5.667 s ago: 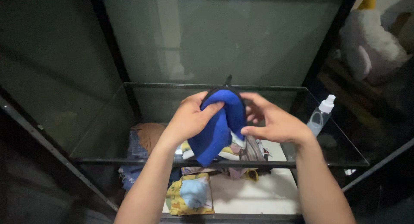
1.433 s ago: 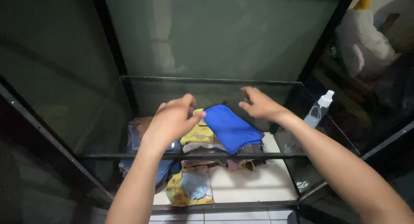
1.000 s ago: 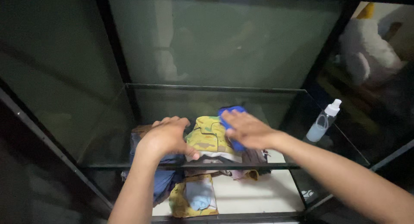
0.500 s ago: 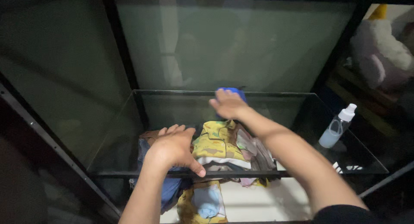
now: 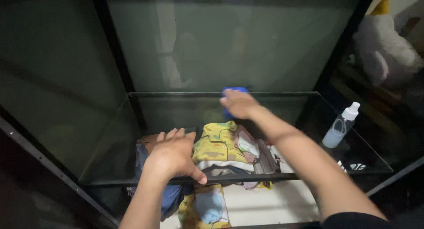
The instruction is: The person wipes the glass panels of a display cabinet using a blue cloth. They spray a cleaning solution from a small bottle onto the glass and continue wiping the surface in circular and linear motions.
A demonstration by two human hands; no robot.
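Glass shelf (image 5: pixel 132 123): we are seeing a clear pane in a dark cabinet, with folded clothes lying on the level under it.

Left hand (image 5: pixel 173 155): we are resting it flat on the shelf near the front edge, toward the left; fingers are spread, the thumb is reaching the front rim, and it is pinching nothing.

Right hand (image 5: pixel 239 103): we are stretching it to the back edge of the shelf, about the middle, and pressing it down on a blue cloth (image 5: pixel 229 91); the fingers are lying over the cloth, but we cannot tell whether they are closing round it.

Blue cloth: it is sitting at the back edge, mostly covered by the hand.

Spray bottle (image 5: pixel 339 126): it is standing upright near the right edge of the shelf.

Yellow printed garment (image 5: pixel 218 144): it is showing through the glass between the two hands.
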